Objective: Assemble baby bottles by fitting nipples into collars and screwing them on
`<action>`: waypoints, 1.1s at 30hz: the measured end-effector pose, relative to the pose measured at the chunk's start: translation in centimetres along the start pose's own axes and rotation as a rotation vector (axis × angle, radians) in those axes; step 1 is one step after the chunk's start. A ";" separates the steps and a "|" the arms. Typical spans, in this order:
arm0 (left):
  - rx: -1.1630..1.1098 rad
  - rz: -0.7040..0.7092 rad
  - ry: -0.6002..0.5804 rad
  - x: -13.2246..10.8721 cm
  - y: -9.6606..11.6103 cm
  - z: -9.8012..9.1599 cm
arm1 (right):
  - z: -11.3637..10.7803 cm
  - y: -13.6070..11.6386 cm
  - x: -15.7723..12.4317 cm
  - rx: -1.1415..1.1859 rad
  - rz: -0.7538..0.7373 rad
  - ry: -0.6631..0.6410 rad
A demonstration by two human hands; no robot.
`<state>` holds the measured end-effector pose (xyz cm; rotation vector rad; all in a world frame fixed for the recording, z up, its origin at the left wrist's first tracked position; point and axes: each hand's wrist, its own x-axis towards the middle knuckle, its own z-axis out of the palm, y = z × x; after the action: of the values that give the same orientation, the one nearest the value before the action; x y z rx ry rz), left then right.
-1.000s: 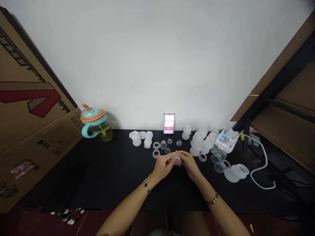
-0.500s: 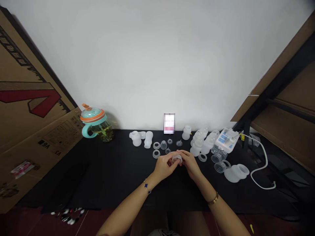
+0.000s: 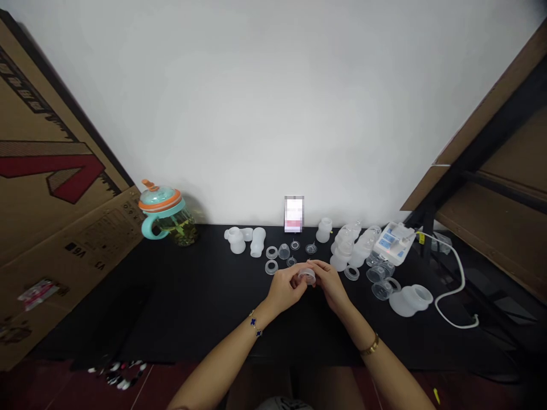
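Observation:
My left hand (image 3: 287,285) and my right hand (image 3: 328,280) meet over the black table, both closed around one small translucent bottle collar ring (image 3: 308,275). The fingers cover much of it, and whether a nipple sits inside cannot be made out. Just beyond my hands lie clear silicone nipples (image 3: 311,249), a small clear cap (image 3: 284,251) and two loose collar rings (image 3: 271,266). Another collar ring (image 3: 351,273) lies right of my right hand, beside several baby bottles (image 3: 342,250) with nipples on top.
A phone (image 3: 294,214) leans on the wall. White bottle bodies (image 3: 257,242) stand at the back left, near a teal-handled jug (image 3: 171,219). On the right are clear caps (image 3: 382,289), an open bottle (image 3: 410,300), a white box (image 3: 393,244) and a white cable (image 3: 460,273).
My left thumb has shifted slightly on the collar ring, and the ring has tilted a little. Everything else on the table stays put.

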<state>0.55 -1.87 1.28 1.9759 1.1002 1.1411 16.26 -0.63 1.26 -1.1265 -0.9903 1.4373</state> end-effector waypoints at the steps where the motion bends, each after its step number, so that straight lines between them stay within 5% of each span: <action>1: 0.003 -0.001 0.002 0.0 0.0 0.0 | 0.0 0.0 0.0 0.000 -0.007 0.006; 33: 0.033 -0.015 -0.038 0.2 -0.4 -0.4 | 0.0 0.3 0.1 -0.023 -0.010 -0.007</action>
<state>0.10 -1.49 1.27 2.0032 1.1196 1.0799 16.19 -0.60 0.99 -1.1325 -1.0186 1.4264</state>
